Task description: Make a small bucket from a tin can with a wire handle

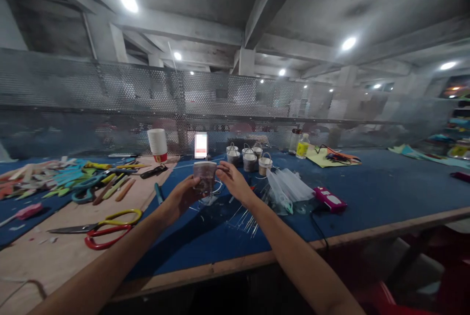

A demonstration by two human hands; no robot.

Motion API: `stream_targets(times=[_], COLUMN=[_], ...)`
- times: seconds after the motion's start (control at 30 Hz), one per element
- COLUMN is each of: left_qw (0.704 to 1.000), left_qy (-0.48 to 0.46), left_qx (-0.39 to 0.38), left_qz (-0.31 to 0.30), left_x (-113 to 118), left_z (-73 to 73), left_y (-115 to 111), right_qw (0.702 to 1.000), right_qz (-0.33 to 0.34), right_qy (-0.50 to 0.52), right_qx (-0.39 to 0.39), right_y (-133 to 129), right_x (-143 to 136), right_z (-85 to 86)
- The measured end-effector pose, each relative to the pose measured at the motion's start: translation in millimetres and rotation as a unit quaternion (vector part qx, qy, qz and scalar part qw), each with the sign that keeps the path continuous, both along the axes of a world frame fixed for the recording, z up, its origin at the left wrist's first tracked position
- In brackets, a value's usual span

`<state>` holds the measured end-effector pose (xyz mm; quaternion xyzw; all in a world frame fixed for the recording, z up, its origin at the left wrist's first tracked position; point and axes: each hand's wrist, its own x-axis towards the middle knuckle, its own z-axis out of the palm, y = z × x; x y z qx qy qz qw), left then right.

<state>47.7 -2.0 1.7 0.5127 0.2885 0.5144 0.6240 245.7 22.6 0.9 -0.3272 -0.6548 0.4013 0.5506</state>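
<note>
Showing no handle, a seemingly unfinished cup point(205, 172) is sitting in the curled grip of the left hand point(183, 189), right hand point(235, 182) loosely parted alongside, finished-looking handled buckets point(250, 162) standing at two o'clock.

Readable text: none | yellow bottle label point(302, 149): too small | red print point(162, 157) on cup stack point(157, 142): illegible

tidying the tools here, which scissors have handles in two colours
The nearer scissors, with one yellow handle loop and one red; the scissors farther back have blue handles.
</note>
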Motion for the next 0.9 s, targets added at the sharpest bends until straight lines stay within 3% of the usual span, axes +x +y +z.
stream_targets(times=[0.1, 0.2, 0.33, 0.47, 0.6, 0.7, 0.9], left_qw=[0.993, 0.99, 0.997, 0.998, 0.997, 0.994, 0.984], left_qy=[-0.062, -0.065, -0.031, -0.034, -0.061, -0.103, -0.154], left_qx=[-0.05, -0.06, -0.042, -0.024, -0.031, -0.047, -0.079], left_qz=[-0.09, -0.109, -0.053, 0.043, 0.025, 0.007, 0.042], left_x=[-2, -3, -4, -9, -14, -16, -21], left_z=[3.3, 3.7, 2.2, 2.4, 3.0, 6.0, 14.7], left_y=[-6, -8, -5, -1, 2, 4, 2], right_qw=[0.998, 0.999, 0.999, 0.992, 0.987, 0.989, 0.991], right_qz=[0.055, 0.046, 0.019, 0.016, 0.055, 0.014, -0.061], right_qy=[-0.005, -0.009, -0.041, -0.067, -0.082, -0.089, -0.072], right_qx=[-0.026, -0.014, -0.025, -0.103, -0.127, -0.119, -0.094], right_y=[-2, -4, -6, -8, -7, -4, 6], right_x=[-4, -10, -17, -23, -21, -10, 13], right_z=[0.9, 2.3, 1.2, -7.2, -7.0, 1.6, 7.5])
